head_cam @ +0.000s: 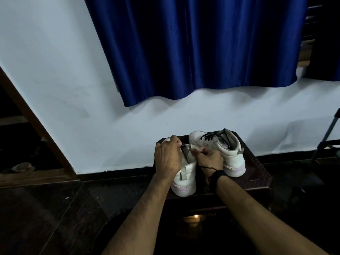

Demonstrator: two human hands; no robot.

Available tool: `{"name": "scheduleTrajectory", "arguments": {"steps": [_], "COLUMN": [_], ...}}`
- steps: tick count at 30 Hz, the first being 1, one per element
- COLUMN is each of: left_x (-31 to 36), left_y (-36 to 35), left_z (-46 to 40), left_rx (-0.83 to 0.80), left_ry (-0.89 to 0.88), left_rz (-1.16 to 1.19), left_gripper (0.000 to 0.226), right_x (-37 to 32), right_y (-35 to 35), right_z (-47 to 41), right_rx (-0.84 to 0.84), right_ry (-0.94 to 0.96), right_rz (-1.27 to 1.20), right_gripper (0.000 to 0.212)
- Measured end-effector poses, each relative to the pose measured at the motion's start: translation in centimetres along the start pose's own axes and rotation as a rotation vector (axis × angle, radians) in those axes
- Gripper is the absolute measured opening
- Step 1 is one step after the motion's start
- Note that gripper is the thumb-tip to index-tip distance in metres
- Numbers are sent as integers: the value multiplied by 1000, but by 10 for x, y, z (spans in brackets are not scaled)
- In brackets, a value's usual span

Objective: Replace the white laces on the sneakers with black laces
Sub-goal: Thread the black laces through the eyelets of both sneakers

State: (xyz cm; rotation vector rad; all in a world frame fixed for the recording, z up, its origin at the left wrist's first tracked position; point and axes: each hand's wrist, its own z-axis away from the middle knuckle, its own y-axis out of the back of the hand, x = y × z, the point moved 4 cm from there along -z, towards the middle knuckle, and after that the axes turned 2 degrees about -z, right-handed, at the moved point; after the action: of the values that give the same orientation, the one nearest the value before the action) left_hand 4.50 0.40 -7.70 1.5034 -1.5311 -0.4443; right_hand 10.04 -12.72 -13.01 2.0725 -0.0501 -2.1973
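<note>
Two white high-top sneakers stand on a dark stool (257,173). The right sneaker (230,153) carries a black lace (211,137) through its eyelets, heel toward me. The left sneaker (185,181) also points away, and both my hands are at its collar and grey tongue. My left hand (167,157) has its fingers curled at the left side of the tongue, pinching something small and dark there. My right hand (209,159) is curled against the right side of the opening, with a thin black lace (207,168) trailing down past my wrist and watch. The left sneaker's eyelets are hidden by my hands.
The stool stands against a pale wall (73,89) under a blue curtain (193,48). A dark glossy floor (55,208) surrounds it. A wooden door frame (33,118) slants at the left, and a metal stand leg (325,135) rises at the right edge.
</note>
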Motion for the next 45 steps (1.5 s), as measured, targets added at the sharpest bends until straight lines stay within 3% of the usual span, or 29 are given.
{"name": "scheduleTrajectory", "arguments": {"steps": [4,8,14,18,27,30,33,36,39,41,45], "left_x": [1,4,8,12,15,14,15,16,16,15,10], "left_y": [1,-1,-1,-2,-3,-2,-2,-1,1,2,-4], "left_z": [1,-1,-3,-3,-2,-3,-2,-1,2,2,1], "left_rx": [-7,-35,-65,-76,-85,-86,-102,-84,-42,-29,-36], "left_ry": [-13,-22,-24,-26,-51,-50,-66,-108,-153,-162,-161], "left_rz": [-6,-63,-161,-220,-234,-221,-225,-236,-204,-181,-158], "left_gripper": [11,12,17,20,22,23,23,24,35,38,13], "right_x": [-5,16,11,-10,-27,-14,-1,-2,-3,-4,-26], "right_y": [-3,-12,-14,-7,-6,-11,-12,-11,-16,-19,-8], "right_z": [5,-13,-4,11,22,14,5,3,2,-1,3], "right_rx": [-73,-168,-105,-54,51,-34,-157,-268,-313,-250,63], "right_ry": [54,87,112,164,360,284,-13,-132,-161,-129,193], "right_rz": [-29,-53,-28,81,237,187,-198,-372,-387,-297,30], "right_gripper": [20,41,45,26,22,27,49,27,22,21,8]}}
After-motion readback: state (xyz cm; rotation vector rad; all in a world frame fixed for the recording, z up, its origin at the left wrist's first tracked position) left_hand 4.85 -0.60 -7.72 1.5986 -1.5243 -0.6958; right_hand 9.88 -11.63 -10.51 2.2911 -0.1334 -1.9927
